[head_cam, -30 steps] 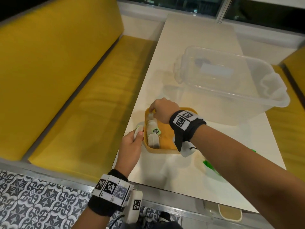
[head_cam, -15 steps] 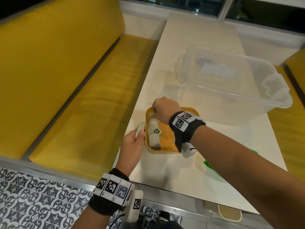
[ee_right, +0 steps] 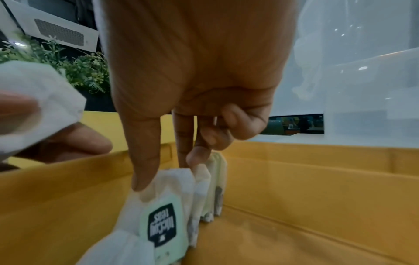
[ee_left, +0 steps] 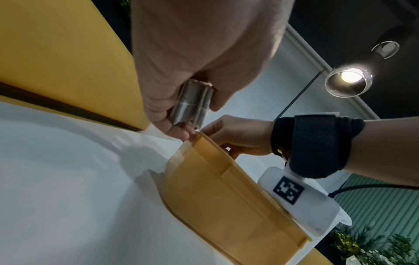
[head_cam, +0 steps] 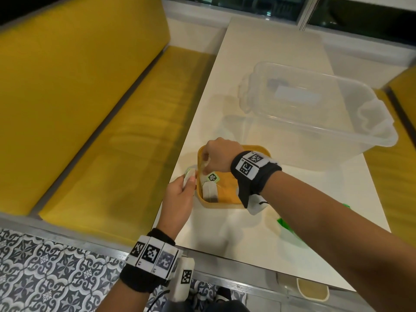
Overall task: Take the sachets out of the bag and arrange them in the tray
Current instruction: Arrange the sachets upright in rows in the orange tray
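— Where are the sachets right now?

— Most of them stand on edge in a row (head_cam: 208, 188) along the left wall of the yellow tray (head_cam: 227, 207), packed against each other. The nearest one carries a pale green tag with a dark label (ee_right: 162, 224). The tray sits on the white surface (head_cam: 236, 239), close to its left edge.

— And the hands?

— The right hand (head_cam: 221, 157) reaches down into the tray from above, thumb and fingertips (ee_right: 145, 179) pinching the tops of the upright sachets at the far end of the row. The left hand (head_cam: 180, 197) is just outside the tray's left wall, with its fingers curled round a small bundle of sachets (ee_left: 192, 105); from the left wrist view the fingertips touch the tray's rim. A bit of green tag shows at the top of that bundle in the head view.

— Do the two hands meet?

— Near each other, with the tray wall between them. I can't tell whether they touch.

— What about the bag?

— I only see a scrap of green (head_cam: 290, 230) on the surface, mostly hidden under the right forearm, so I can't say what it is.

— Anything else about?

— A big clear plastic tub (head_cam: 315, 122) stands on the surface beyond the tray, to the right. A yellow bench seat (head_cam: 112, 136) runs along the left, and patterned floor tiles (head_cam: 56, 273) lie below.
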The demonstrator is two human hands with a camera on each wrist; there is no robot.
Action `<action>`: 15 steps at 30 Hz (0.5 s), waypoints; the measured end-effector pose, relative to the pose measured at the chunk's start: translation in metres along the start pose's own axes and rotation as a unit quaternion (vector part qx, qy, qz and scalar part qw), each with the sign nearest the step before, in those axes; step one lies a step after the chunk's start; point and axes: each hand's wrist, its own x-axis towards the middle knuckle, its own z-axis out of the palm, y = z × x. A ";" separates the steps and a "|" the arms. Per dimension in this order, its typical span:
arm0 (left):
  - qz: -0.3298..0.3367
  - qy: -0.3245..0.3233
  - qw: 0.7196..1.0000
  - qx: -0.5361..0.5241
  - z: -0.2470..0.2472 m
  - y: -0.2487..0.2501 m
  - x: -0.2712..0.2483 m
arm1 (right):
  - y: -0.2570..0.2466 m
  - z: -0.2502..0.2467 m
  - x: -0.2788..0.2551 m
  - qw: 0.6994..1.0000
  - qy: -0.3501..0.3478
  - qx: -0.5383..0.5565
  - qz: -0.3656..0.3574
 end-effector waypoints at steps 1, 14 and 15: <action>0.001 0.000 1.000 -0.001 0.000 0.000 0.000 | -0.002 0.001 0.000 1.000 -0.007 -0.011 -0.005; -0.024 0.023 0.999 -0.016 -0.006 0.002 -0.003 | -0.004 -0.004 -0.002 0.998 0.029 -0.057 -0.007; -0.023 0.023 0.999 -0.017 -0.006 0.002 -0.003 | -0.004 -0.006 -0.003 0.998 0.035 -0.047 -0.005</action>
